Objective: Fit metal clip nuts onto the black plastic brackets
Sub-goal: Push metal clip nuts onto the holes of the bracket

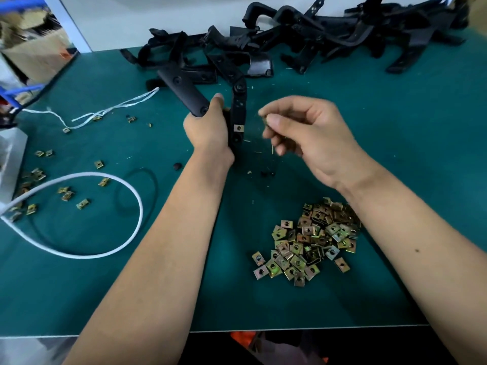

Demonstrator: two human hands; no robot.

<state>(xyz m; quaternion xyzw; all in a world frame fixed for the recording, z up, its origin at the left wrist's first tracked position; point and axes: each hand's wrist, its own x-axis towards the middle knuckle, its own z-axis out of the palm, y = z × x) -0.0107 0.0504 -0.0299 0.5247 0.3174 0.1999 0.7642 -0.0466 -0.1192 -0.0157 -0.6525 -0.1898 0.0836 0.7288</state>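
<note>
- Head view: green matting covers the worktable [342, 299], with a white wall at 12 o'clock and a cardboard box [31, 51] off the table's edge at 10 o'clock.
- Along the far edge, from 12 to 2 o'clock, lies a tangled heap of black plastic brackets [329, 35].
- Just above centre, the left hand [208, 127] grips a bracket [238, 114], fingers and thumb curled round it; one arm of the bracket stands nearly upright, another slants away toward 11 o'clock.
- One metal clip nut [238, 127] already sits on the edge of the upright arm, just beside the left hand.
- The right hand [303, 135] hovers just beside the bracket at its 3 o'clock, thumb and forefinger pinched on a small brass-coloured piece [265, 119], likely another clip nut, though too blurred to tell; the other fingers are curled.
- A pile of clip nuts [308, 241] lies at 5 o'clock, partly under the right forearm.
- Loose clip nuts [66, 193] are scattered at 8 to 9 o'clock, near a looped white cable [131, 196].
- Thin white string [113, 109] trails at 10 o'clock.
</note>
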